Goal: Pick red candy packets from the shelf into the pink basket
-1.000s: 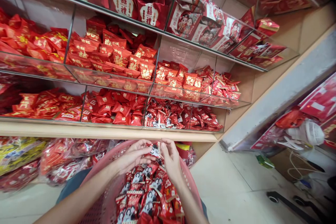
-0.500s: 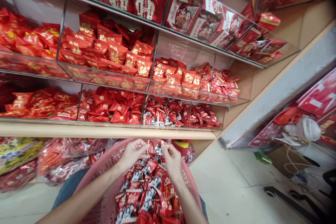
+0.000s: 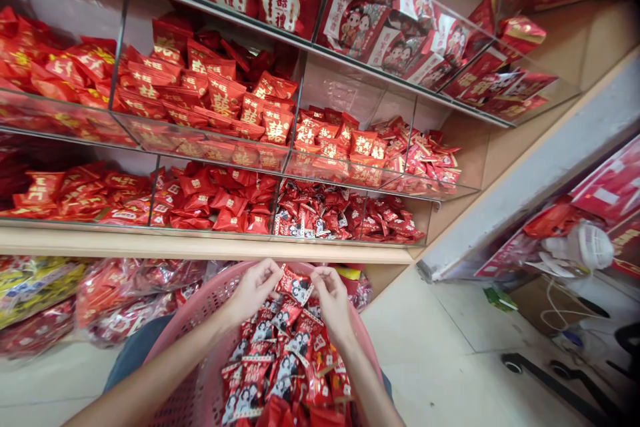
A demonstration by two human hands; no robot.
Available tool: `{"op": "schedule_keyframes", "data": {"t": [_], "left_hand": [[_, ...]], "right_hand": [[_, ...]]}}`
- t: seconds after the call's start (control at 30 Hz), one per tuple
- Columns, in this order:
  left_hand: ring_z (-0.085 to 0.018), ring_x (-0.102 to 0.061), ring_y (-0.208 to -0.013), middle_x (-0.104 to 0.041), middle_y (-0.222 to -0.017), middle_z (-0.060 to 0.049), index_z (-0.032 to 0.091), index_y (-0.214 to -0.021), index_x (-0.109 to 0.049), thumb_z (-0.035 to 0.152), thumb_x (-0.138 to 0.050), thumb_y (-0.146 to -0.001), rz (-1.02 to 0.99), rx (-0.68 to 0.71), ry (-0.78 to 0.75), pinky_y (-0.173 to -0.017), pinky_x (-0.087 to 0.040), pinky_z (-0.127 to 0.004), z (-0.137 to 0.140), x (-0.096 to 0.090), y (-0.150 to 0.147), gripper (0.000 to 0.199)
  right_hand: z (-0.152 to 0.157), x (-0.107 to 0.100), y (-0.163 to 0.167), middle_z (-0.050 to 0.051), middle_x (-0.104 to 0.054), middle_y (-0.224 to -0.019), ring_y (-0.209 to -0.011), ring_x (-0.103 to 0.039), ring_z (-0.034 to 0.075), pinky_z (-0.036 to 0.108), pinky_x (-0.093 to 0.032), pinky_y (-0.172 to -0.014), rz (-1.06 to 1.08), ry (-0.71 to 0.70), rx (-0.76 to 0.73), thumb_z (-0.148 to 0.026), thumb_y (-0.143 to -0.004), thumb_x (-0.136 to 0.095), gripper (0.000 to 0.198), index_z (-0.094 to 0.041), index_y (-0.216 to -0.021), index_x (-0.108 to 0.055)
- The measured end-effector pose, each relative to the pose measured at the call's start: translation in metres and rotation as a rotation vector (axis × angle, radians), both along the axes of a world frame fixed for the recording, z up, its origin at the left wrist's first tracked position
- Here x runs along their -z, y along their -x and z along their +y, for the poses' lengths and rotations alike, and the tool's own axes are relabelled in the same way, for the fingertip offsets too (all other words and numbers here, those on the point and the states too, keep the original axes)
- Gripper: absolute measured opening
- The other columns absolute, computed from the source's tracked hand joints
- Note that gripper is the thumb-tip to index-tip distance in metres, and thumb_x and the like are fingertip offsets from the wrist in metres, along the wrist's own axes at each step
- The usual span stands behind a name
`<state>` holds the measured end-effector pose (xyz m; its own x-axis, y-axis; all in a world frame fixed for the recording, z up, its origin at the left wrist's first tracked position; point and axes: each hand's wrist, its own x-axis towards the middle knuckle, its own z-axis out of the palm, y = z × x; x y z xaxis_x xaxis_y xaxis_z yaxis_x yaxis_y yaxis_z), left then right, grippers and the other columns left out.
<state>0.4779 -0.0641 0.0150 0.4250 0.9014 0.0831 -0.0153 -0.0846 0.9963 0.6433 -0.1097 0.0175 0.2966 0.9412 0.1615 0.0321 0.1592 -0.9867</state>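
Note:
Over the far side of a pink perforated basket, a small red candy packet printed with black-and-white figures hangs between my hands. My left hand pinches its left end. The fingers of my right hand are closed at its right end; their tips partly hide the contact there. Beneath both hands lies a heap of similar red packets, some showing the same figures, others plain red or with orange prints. The packet is tilted, its right end lower.
Ahead rises a wooden shelf with clear-fronted compartments full of red packets. Plastic bags of packets lie under it at left. To the right are the tiled floor, a white fan and black chair legs.
The packet has tilted, its right end dropping, and more of its face shows. My right hand has shifted slightly right, and the view has moved a little.

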Motion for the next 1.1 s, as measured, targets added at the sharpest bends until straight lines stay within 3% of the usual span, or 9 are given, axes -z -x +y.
{"op": "schedule_keyframes", "data": {"t": [0.1,0.27,0.43,0.63,0.73,0.87,1.0,1.1], "left_hand": [[-0.011,-0.043,-0.063,-0.042,-0.071,0.001,0.016,-0.076,-0.047,0.048,-0.048,-0.082,0.07,0.063,-0.052,-0.057,-0.049,-0.024,-0.001,0.002,0.001,0.033],[-0.013,-0.054,-0.069,-0.055,-0.078,-0.002,0.015,-0.084,-0.053,0.044,-0.057,-0.078,0.054,0.126,0.014,-0.06,-0.048,-0.023,-0.003,0.001,-0.001,0.03],[-0.015,-0.06,-0.069,-0.063,-0.075,-0.007,0.011,-0.084,-0.056,0.04,-0.062,-0.075,0.006,0.13,0.098,-0.065,-0.047,-0.026,0.004,0.003,0.001,0.031],[-0.012,-0.054,-0.066,-0.054,-0.071,0.0,0.015,-0.077,-0.052,0.047,-0.054,-0.079,0.019,0.056,0.01,-0.062,-0.047,-0.023,0.006,-0.004,-0.001,0.033],[-0.011,-0.051,-0.067,-0.05,-0.073,0.001,0.015,-0.077,-0.053,0.049,-0.062,-0.072,-0.074,-0.015,0.097,-0.063,-0.049,-0.024,0.005,-0.009,-0.003,0.036],[-0.014,-0.056,-0.081,-0.06,-0.089,-0.005,0.014,-0.089,-0.06,0.044,-0.072,-0.063,-0.097,0.03,0.229,-0.069,-0.049,-0.025,0.003,-0.012,-0.003,0.042],[-0.017,-0.06,-0.083,-0.064,-0.09,-0.008,0.012,-0.089,-0.06,0.047,-0.07,-0.064,-0.128,-0.004,0.302,-0.072,-0.049,-0.026,0.006,-0.009,-0.001,0.044],[-0.016,-0.061,-0.077,-0.065,-0.09,-0.011,0.012,-0.088,-0.059,0.049,-0.067,-0.066,-0.128,-0.115,0.284,-0.067,-0.047,-0.026,0.012,-0.006,0.002,0.044]], "right_hand": [[-0.001,0.001,0.002,0.002,-0.064,-0.086,-0.081,-0.057,0.016,0.028,-0.044,-0.076,0.03,0.053,-0.099,-0.04,-0.073,-0.066,0.032,-0.019,-0.097,-0.06],[-0.002,0.005,0.006,0.002,-0.067,-0.079,-0.073,-0.058,0.015,0.029,-0.044,-0.073,0.076,0.11,-0.252,-0.038,-0.071,-0.068,0.024,-0.016,-0.079,-0.067],[-0.002,0.004,0.003,0.002,-0.067,-0.078,-0.071,-0.058,0.015,0.028,-0.045,-0.071,0.196,0.117,-0.175,-0.038,-0.069,-0.07,0.025,-0.017,-0.082,-0.067],[0.0,0.0,0.006,0.001,-0.067,-0.08,-0.073,-0.058,0.014,0.029,-0.046,-0.074,0.194,0.058,-0.188,-0.036,-0.069,-0.071,0.024,-0.017,-0.082,-0.064],[0.001,0.0,0.009,0.002,-0.067,-0.082,-0.075,-0.059,0.015,0.03,-0.046,-0.075,0.189,0.057,-0.166,-0.038,-0.069,-0.07,0.026,-0.017,-0.083,-0.064],[0.001,0.003,0.012,0.002,-0.067,-0.082,-0.076,-0.059,0.015,0.029,-0.046,-0.075,0.224,0.054,-0.118,-0.037,-0.069,-0.07,0.024,-0.018,-0.083,-0.065],[0.003,0.005,0.004,0.001,-0.066,-0.08,-0.074,-0.058,0.013,0.027,-0.045,-0.074,0.224,0.052,-0.094,-0.035,-0.07,-0.07,0.023,-0.017,-0.082,-0.064],[0.008,0.01,-0.013,0.001,-0.066,-0.078,-0.071,-0.057,0.013,0.027,-0.044,-0.071,0.174,0.035,0.033,-0.037,-0.07,-0.069,0.025,-0.016,-0.082,-0.063]]}}
